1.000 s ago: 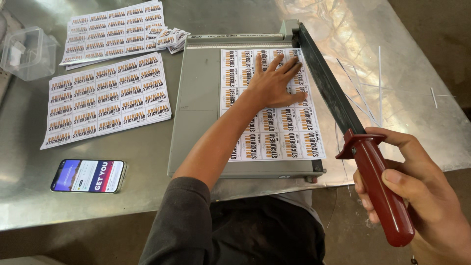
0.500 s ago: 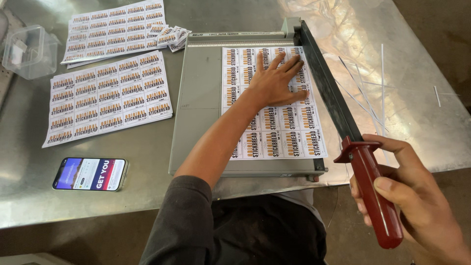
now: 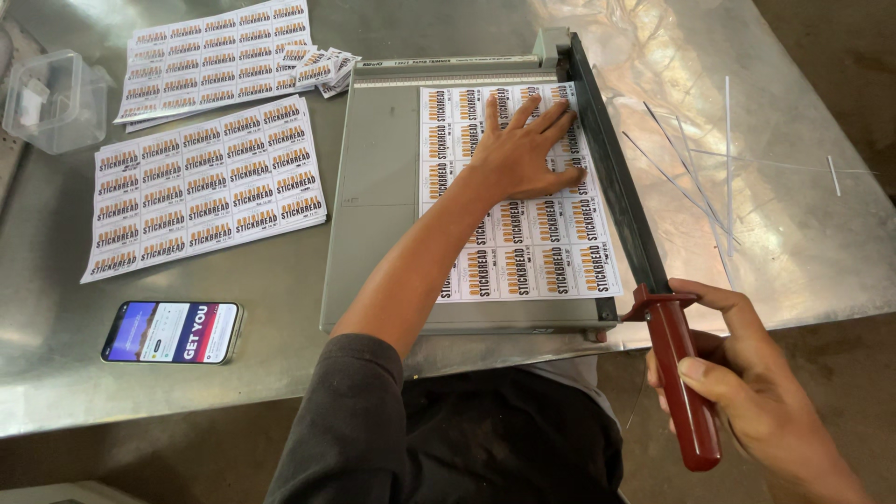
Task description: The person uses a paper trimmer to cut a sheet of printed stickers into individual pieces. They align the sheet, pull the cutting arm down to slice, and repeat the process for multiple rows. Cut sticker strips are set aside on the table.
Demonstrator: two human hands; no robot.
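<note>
Pressing my left hand (image 3: pixel 523 154) flat, fingers spread, I pin a white sheet of printed labels (image 3: pixel 523 233) against the bed of a grey metal guillotine paper trimmer (image 3: pixel 383 205) that sits on a scuffed steel tabletop (image 3: pixel 280 299). My right hand (image 3: pixel 747 383) is clenched around the dark red handle (image 3: pixel 686 387) of the long black cutting blade (image 3: pixel 611 168), which lies lowered along the trimmer's right edge. The sheet rests on the right half of the bed, its right margin touching the blade line, and it carries a grid of small rectangular labels in orange, black and white, laid in neat rows. My fingertips (image 3: pixel 569 117) sit just beside the blade, so I judge a finger could be nicked if it strays over the edge as the arm moves. If my palm loosens, the sheet could skew and a cut could run through a row of labels rather than the margin. Thin white paper offcut strips (image 3: pixel 691 168) lie scattered on the tabletop to the right of the blade. To the left are two more uncut label sheets (image 3: pixel 205 187), a small pile of cut labels (image 3: pixel 322 65), a clear plastic box (image 3: pixel 51 98) and a smartphone with a lit screen (image 3: pixel 173 331).
</note>
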